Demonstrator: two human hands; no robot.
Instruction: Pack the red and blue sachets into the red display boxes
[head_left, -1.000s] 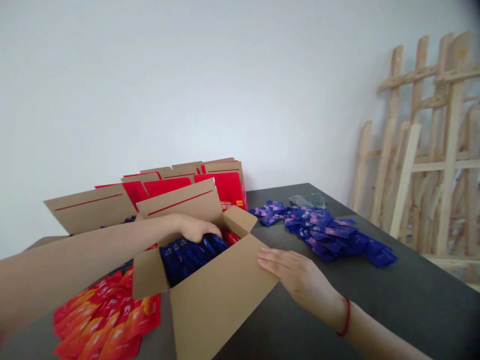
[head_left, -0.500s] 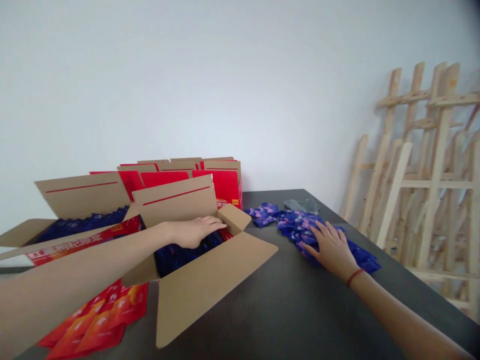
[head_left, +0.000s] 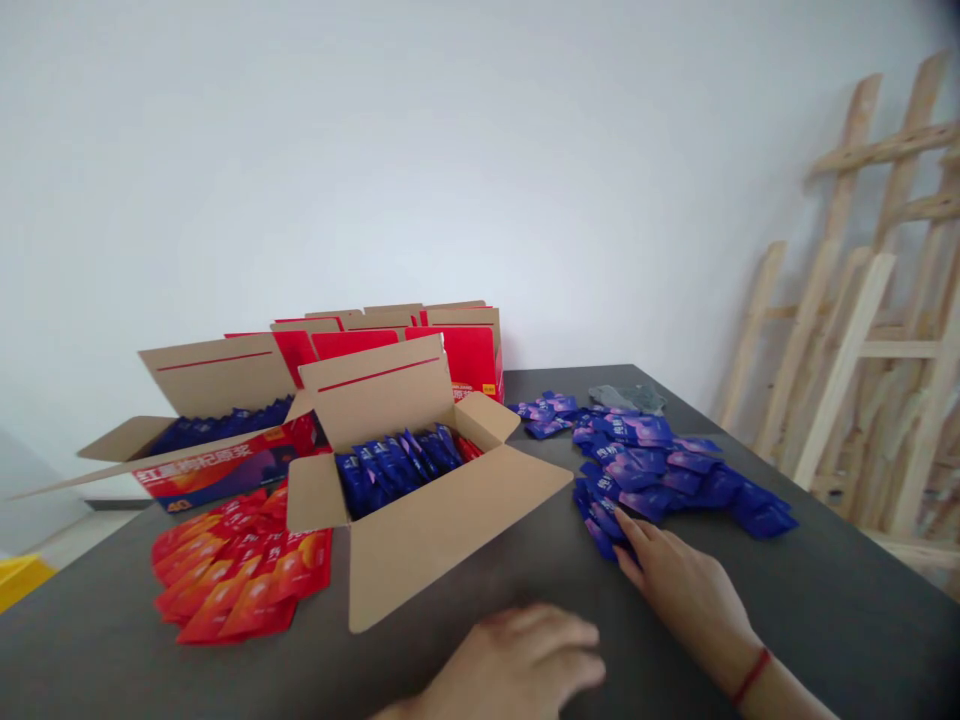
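My left hand [head_left: 517, 660] is over the near part of the table, slightly blurred, fingers stretched out and nothing in them. My right hand [head_left: 686, 580] has its thumb and fingertips closed on the near edge of some blue sachets [head_left: 598, 515] at the left front of a spread pile of blue sachets [head_left: 637, 460]. Left of the pile stands an open cardboard box [head_left: 420, 555] with its flaps out. Blue sachets [head_left: 394, 465] fill most of it in upright rows, and a few red sachets [head_left: 466, 448] show at its right end.
Fanned red-orange sachets [head_left: 240, 575] lie at the left on the dark table [head_left: 480, 590]. Behind them is another open box [head_left: 225, 465] of blue sachets. Red boxes [head_left: 450, 360] stand at the back. A grey crumpled cloth [head_left: 628, 398] lies behind the pile; wooden easels [head_left: 832, 370] lean at the right.
My left hand has left the box's sachets and come down to the near table. My right hand has moved from atop the pile to its near left edge. The view has shifted.
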